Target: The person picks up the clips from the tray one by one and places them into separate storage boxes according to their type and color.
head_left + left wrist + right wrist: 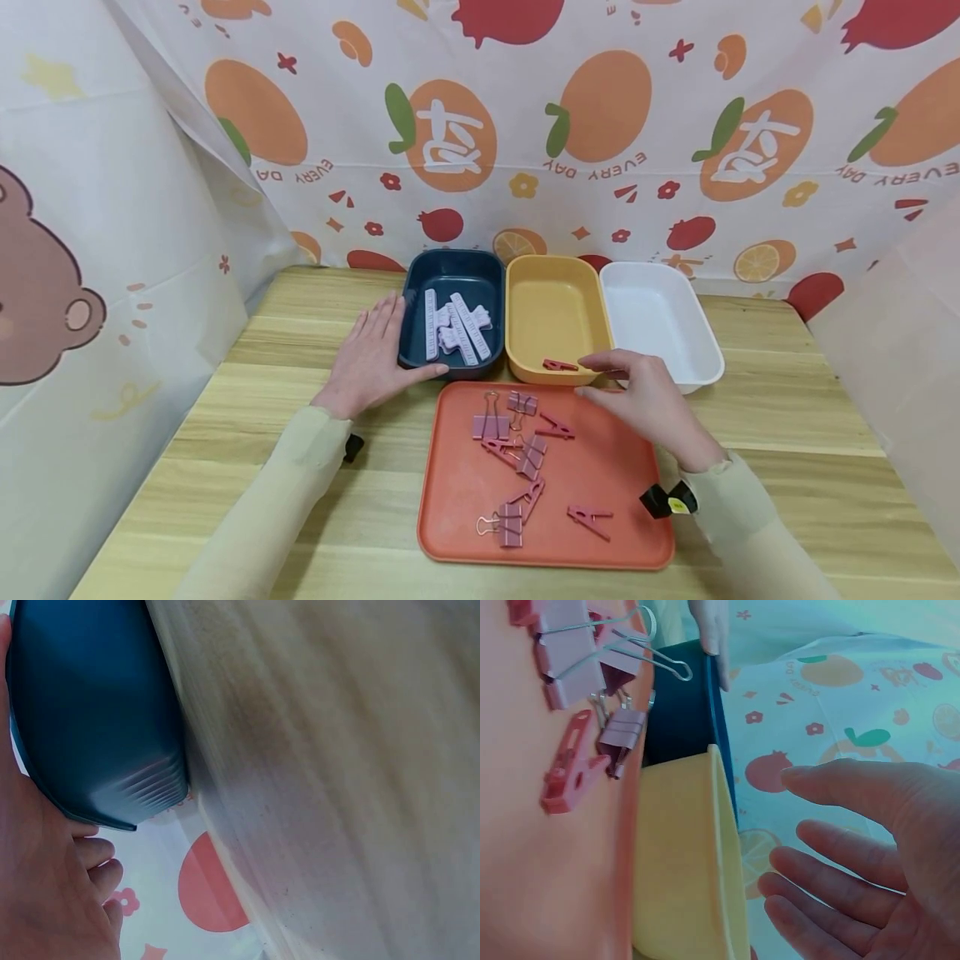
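Observation:
My left hand (371, 354) lies against the left side of the dark blue bin (408, 354), fingers straight and thumb along its front rim. Several pale lilac long-bar clips (431, 325) lie inside that bin. Over the near right corner of the yellow bin (551, 308) is my right hand (645, 396), its thumb and fingers apart with nothing between them. A red clothespin (560, 365) lies in the yellow bin near its front wall, close to those fingertips. On the orange tray (622, 467) are several mauve binder clips (511, 527) and several red clothespins (590, 520).
A white bin (660, 317) stands to the right of the yellow one, so three bins form a row behind the tray. All rest on a wooden table (772, 417). A fruit-printed cloth (525, 125) hangs along the table's back edge.

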Tool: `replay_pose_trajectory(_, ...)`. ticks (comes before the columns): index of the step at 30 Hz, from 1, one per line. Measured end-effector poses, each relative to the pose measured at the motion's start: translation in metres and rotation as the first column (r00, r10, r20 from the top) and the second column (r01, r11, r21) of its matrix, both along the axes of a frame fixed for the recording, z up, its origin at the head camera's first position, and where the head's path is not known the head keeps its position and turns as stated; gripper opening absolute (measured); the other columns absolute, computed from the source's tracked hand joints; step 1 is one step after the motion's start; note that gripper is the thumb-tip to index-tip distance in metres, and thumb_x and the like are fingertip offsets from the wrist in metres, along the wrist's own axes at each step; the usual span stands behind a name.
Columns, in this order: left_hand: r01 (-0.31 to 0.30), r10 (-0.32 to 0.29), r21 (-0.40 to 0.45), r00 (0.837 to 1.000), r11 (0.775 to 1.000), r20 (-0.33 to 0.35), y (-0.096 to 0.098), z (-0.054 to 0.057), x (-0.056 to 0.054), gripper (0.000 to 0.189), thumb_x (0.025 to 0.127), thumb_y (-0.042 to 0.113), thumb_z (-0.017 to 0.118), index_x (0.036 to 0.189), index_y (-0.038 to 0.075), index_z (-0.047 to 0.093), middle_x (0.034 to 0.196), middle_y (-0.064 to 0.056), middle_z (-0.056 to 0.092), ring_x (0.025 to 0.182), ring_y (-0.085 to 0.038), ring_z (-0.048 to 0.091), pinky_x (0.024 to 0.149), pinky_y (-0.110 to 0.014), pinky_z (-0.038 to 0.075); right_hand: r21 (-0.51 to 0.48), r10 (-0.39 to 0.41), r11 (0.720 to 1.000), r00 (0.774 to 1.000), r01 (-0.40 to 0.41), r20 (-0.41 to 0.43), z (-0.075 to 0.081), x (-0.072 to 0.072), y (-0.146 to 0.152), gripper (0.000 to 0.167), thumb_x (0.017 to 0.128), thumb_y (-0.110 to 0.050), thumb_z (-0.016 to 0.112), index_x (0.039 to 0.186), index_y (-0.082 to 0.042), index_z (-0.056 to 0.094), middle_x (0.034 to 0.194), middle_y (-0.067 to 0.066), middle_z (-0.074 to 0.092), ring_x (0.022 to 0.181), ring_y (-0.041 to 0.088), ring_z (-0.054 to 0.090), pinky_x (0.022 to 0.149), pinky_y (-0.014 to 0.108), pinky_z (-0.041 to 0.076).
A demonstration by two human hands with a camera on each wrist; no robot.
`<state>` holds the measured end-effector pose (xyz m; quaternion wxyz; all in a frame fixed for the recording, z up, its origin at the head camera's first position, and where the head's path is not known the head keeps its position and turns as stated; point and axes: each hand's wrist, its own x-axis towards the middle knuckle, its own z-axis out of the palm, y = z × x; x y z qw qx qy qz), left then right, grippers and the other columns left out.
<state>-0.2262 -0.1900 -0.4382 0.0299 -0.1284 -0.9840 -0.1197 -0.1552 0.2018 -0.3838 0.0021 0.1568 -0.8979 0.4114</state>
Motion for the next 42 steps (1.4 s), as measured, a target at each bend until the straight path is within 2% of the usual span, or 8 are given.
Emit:
replay_pose_trajectory(6,0.001,-0.001,-0.002,1.0,1.0,0.001,0.001,0.0,0.001,0.134,0.074,0.094,0.048,0.163,0.003,0.007,0.168,-0.019,0.01,0.154,-0.035,0.008,0.123,-0.05,0.003,0.045,0.025,0.999,1.0,-0.025,-0.001,-0.01,0.005,0.001,0.039,0.083,-0.015,0.087,0.118,-0.003,0.074,0.114,0.011,0.072,0.105,0.031,0.068,0.092,0.051,0.055)
replay_pose_trajectory(13,-0.001,0.001,0.01,1.0,1.0,-0.009,0.002,-0.002,0.002,0.134,0.074,0.094,0.049,0.163,0.002,0.01,0.168,-0.019,0.011,0.154,-0.035,0.009,0.123,-0.05,0.004,0.11,0.054,0.992,0.999,-0.054,0.01,-0.022,0.007,-0.001,0.04,0.083,-0.019,0.087,0.119,-0.006,0.075,0.112,0.007,0.073,0.104,0.028,0.067,0.09,0.05,0.056)
replay_pose_trajectory(18,0.006,-0.006,0.007,1.0,1.0,-0.008,0.002,0.0,0.002,0.133,0.075,0.093,0.048,0.162,0.001,0.008,0.168,-0.02,0.01,0.154,-0.036,0.009,0.123,-0.05,0.003,0.152,0.058,0.986,0.997,-0.066,0.052,-0.027,0.005,-0.006,0.041,0.083,-0.022,0.087,0.12,-0.008,0.075,0.113,0.003,0.072,0.104,0.025,0.065,0.09,0.047,0.056)
replay_pose_trajectory(26,-0.001,0.001,-0.001,1.0,1.0,0.005,0.002,0.002,0.002,0.133,0.075,0.093,0.048,0.163,0.002,0.005,0.168,-0.019,0.009,0.154,-0.036,0.008,0.123,-0.05,0.002,0.195,0.084,0.976,0.994,-0.097,0.071,-0.039,0.001,-0.017,0.04,0.081,-0.022,0.09,0.116,-0.009,0.076,0.109,-0.002,0.073,0.102,0.017,0.066,0.09,0.04,0.057)
replay_pose_trajectory(34,-0.004,0.004,0.009,1.0,1.0,-0.001,0.002,0.001,0.002,0.134,0.075,0.093,0.05,0.163,0.002,0.007,0.168,-0.02,0.01,0.154,-0.036,0.009,0.123,-0.05,0.003,0.262,0.079,0.958,0.988,-0.112,0.136,-0.043,0.002,-0.026,0.044,0.08,-0.025,0.09,0.119,-0.012,0.076,0.112,-0.005,0.073,0.105,0.014,0.065,0.094,0.037,0.054)
replay_pose_trajectory(42,-0.002,0.002,0.013,1.0,1.0,-0.006,0.002,0.001,0.002,0.134,0.075,0.093,0.05,0.163,0.002,0.006,0.168,-0.019,0.01,0.153,-0.036,0.01,0.123,-0.05,0.004,0.322,0.088,0.938,0.987,-0.126,0.132,-0.045,0.003,-0.032,0.038,0.079,-0.025,0.091,0.114,-0.016,0.078,0.101,-0.009,0.072,0.093,0.01,0.063,0.085,0.03,0.055)
